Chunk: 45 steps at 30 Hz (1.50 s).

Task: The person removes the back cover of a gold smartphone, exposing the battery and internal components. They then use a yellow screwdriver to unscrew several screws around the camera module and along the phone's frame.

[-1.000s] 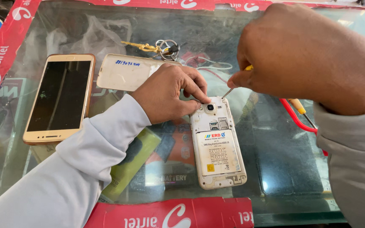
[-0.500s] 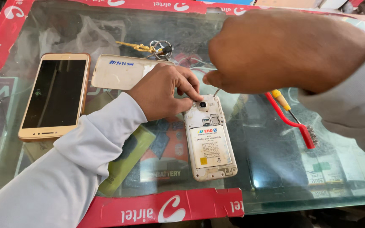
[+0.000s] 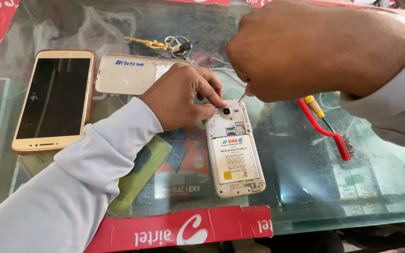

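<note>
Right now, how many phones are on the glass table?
2. A gold phone lies screen-up at the left; a white opened phone lies face-down in the middle, steadied by the left hand.
</note>
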Each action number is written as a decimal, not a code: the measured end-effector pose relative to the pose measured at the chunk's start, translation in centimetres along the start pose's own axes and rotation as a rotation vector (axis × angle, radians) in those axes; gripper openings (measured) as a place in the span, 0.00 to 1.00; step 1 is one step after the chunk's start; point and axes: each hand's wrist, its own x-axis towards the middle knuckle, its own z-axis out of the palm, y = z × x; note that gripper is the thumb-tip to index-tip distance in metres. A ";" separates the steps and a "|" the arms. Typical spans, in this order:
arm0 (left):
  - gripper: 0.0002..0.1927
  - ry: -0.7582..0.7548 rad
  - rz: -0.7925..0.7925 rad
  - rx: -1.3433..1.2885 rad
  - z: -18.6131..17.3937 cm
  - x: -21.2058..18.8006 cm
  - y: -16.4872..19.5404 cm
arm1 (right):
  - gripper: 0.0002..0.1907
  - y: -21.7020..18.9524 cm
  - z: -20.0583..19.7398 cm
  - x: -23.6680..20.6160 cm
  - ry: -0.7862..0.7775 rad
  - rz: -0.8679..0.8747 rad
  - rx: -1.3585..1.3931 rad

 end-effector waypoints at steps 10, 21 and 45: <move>0.15 0.011 0.012 0.000 -0.2 -0.1 0.2 | 0.26 -0.1 -0.9 0.1 0.041 0.106 -0.039; 0.13 -0.004 0.029 0.012 -0.1 0.0 0.1 | 0.09 0.1 -0.1 0.5 -0.031 0.082 0.122; 0.12 -0.018 0.001 0.000 -0.1 -0.1 0.1 | 0.32 0.7 1.4 0.1 0.086 0.196 0.158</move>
